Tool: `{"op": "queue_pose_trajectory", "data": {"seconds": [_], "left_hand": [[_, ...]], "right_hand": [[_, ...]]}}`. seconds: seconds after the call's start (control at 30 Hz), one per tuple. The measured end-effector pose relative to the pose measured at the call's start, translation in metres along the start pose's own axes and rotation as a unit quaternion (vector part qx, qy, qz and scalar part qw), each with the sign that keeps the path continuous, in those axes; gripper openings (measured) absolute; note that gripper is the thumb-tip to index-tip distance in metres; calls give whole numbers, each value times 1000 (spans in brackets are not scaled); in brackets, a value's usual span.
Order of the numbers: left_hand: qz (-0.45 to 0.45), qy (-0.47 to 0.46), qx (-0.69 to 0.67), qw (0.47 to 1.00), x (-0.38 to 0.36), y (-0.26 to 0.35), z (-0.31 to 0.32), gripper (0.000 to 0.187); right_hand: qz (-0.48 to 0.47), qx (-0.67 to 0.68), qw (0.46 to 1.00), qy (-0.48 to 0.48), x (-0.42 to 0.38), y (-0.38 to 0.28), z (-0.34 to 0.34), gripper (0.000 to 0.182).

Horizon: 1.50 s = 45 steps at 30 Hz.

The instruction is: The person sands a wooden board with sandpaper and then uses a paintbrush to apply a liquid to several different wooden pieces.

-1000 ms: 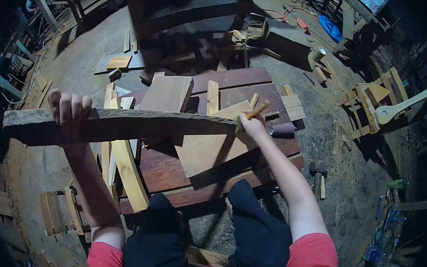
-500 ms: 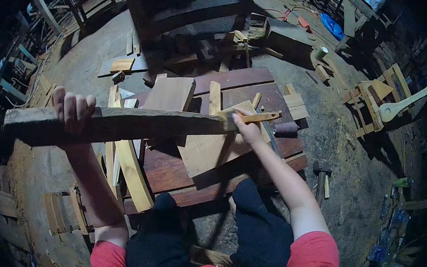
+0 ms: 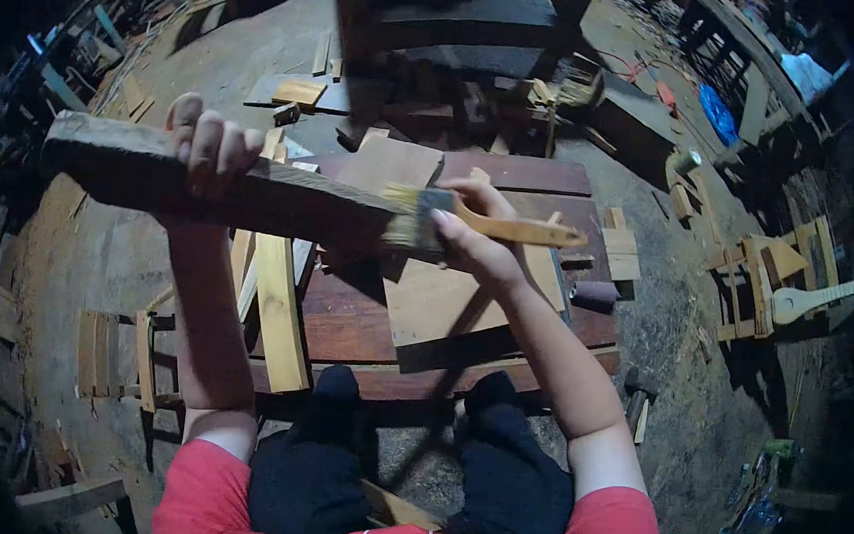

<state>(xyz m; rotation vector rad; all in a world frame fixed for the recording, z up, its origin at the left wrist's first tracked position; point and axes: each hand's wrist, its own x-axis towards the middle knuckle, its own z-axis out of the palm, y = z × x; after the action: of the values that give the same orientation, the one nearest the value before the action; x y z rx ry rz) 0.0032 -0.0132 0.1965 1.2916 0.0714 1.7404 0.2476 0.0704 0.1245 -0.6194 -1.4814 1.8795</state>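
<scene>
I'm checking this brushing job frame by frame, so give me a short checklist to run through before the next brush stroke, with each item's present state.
1. Left hand has a firm grip on the wooden plank: ok, fingers wrap over its top edge.
2. Right hand holds the paintbrush by its handle: ok.
3. Bristles meet the plank: ok, they touch its right end.
4. Plank held clear of the boards below: ok, it is raised above them.
5. Bristles loaded with finish: cannot tell.

Woodworking workshop: scattered planks (image 3: 278,306), unfinished chair frames (image 3: 762,278).
</scene>
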Motion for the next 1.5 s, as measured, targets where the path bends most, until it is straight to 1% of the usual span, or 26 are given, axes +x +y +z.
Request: {"op": "queue_pose_trajectory", "data": {"seconds": [0.03,0.13,0.17,0.2,0.27,0.3,0.37,0.4,0.43,0.47,0.5,0.6,0.67,0.73,0.77,0.87,0.93,0.97,1.03,1.1,1.13,1.2,1.37,1.4,1.47,1.5], "left_hand": [[-6,-6,-1,1000,-1,1,-2,15],[-4,-24,-4,1000,-6,2,-14,19],[-9,-23,-10,1000,-8,4,-15,20],[-16,-24,-15,999,-8,5,-16,20],[-15,-26,-12,999,-8,5,-12,20],[-15,-25,-8,1000,-7,4,-11,21],[-20,-22,-7,1000,-5,4,-9,20],[-23,-19,-4,1000,-4,4,-8,20],[-26,-20,-3,999,-4,3,-6,20],[-13,-10,0,1000,-5,2,-4,20],[0,-1,3,1000,-4,1,-2,19],[-20,-2,4,1000,-3,3,0,19],[-24,-5,1,1000,-4,3,-2,21],[-19,-3,-1,1000,-9,4,-8,22],[-14,8,0,1000,-11,4,-13,24],[-6,26,-4,1000,-17,7,-25,27],[-3,37,-9,999,-20,7,-27,29],[-9,34,-13,999,-18,8,-26,30],[-20,12,-21,999,-13,8,-24,32],[-15,25,-11,1000,-11,6,-17,33],[-13,35,-1,999,-11,5,-14,34],[-21,54,1,998,-13,6,-12,36],[-38,15,-8,999,-16,10,-27,43],[-38,14,-9,999,-19,8,-29,43],[7,90,-12,996,-27,6,-31,51],[10,91,-12,996,-30,7,-34,51]], "right_hand": [[-58,-108,992,23,4,28,-20,32],[-4,-247,956,161,-10,98,-92,26],[44,-120,973,191,-21,91,-90,22],[50,-218,955,194,-20,125,-128,22],[31,-422,874,238,-24,108,-121,20],[31,-422,874,241,-20,94,-111,20],[-108,-511,846,107,0,51,-65,22],[28,-537,835,120,5,0,-16,19],[-99,-360,925,67,34,44,-29,20],[-101,-202,972,64,27,8,13,20],[-116,-151,982,-21,26,-11,33,23],[-213,-130,967,-56,24,-16,58,26],[-50,21,997,-46,14,-8,40,26],[-165,-143,975,46,20,54,-10,25],[-76,-103,989,78,3,57,-26,22],[-65,-241,944,216,-23,98,-85,15],[87,-305,919,236,-21,105,-113,21],[87,-309,918,234,-12,114,-118,21],[-116,-127,974,148,19,130,-110,20],[-102,-272,956,48,32,48,-20,20],[-72,-273,959,25,40,16,17,20],[-173,-183,968,-21,57,-22,66,23],[-139,-41,988,-45,56,-17,94,25],[-140,-70,987,-29,46,-8,79,25],[16,-66,996,52,40,26,35,26],[18,-210,972,102,30,30,10,26]]}}
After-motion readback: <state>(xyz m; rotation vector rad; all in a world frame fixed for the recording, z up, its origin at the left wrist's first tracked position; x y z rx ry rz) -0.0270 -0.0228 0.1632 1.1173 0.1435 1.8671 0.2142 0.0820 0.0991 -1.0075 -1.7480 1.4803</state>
